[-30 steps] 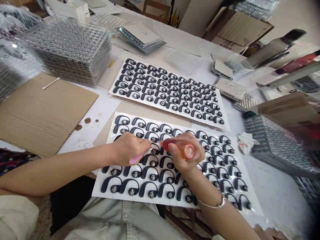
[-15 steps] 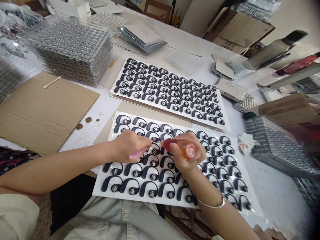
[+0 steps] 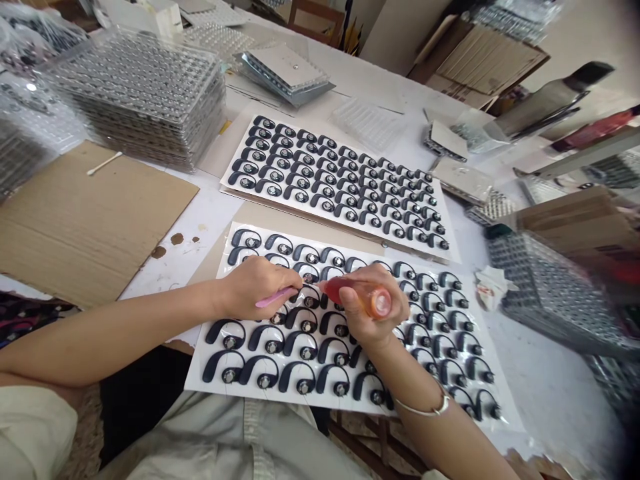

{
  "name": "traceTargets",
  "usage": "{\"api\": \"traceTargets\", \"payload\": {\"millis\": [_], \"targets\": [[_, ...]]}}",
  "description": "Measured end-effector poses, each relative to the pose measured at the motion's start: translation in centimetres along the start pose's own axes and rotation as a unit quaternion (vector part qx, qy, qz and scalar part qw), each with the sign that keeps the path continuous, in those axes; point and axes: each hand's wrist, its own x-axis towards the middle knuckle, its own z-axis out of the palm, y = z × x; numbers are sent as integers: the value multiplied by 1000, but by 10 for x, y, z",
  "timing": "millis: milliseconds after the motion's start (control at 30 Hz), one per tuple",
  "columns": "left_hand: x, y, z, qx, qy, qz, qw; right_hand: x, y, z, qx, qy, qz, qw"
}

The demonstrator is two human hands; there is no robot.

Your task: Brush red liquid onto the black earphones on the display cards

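Note:
In my left hand (image 3: 257, 285), fingers pinched together, is a slim pink stick-like tool (image 3: 275, 297) whose tip is hidden. My right hand (image 3: 399, 300) is wrapped round a translucent red-orange squeeze bottle (image 3: 356, 295), tilted so its narrow nozzle points left at the left fingertips. Both hands are over the nearer white sheet (image 3: 196, 379), which carries rows of black hook-shaped ear pieces (image 3: 305, 379) with round silver-faced ends. The nozzle is close to one ear piece in the middle rows; whether it touches cannot be made out.
Behind lies a second sheet of ear pieces (image 3: 345, 175). A tall stack of clear trays (image 3: 145, 100) stands at back left, above a cardboard piece (image 3: 95, 220) bearing a cotton swab (image 3: 104, 164). At right are more stacked trays (image 3: 560, 287) and a crumpled tissue (image 3: 493, 287).
Both hands stay nearly in place. My left hand and the pink tool have shifted very slightly; the bottle has moved a touch to the left.

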Motion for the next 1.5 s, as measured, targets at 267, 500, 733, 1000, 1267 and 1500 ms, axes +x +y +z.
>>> {"api": "traceTargets", "payload": {"millis": [267,500,733,1000,1267,1500], "targets": [[1,-9,2,-38,94,-8,995,-3,-1,-1,16,-15,16,1000],[3,-8,0,-37,101,-8,994,-6,1,1,18,-7,10,1000],[2,-10,2,-46,109,-1,993,-2,-3,-1,8,-21,7,1000],[3,-10,3,-34,126,20,991,-4,3,-6,10,35,-32,999],[2,-8,2,-42,110,16,993,-4,0,-5,16,-14,-28,999],[2,-9,3,-37,107,11,994,-4,-1,-4,3,-19,-27,999]]}}
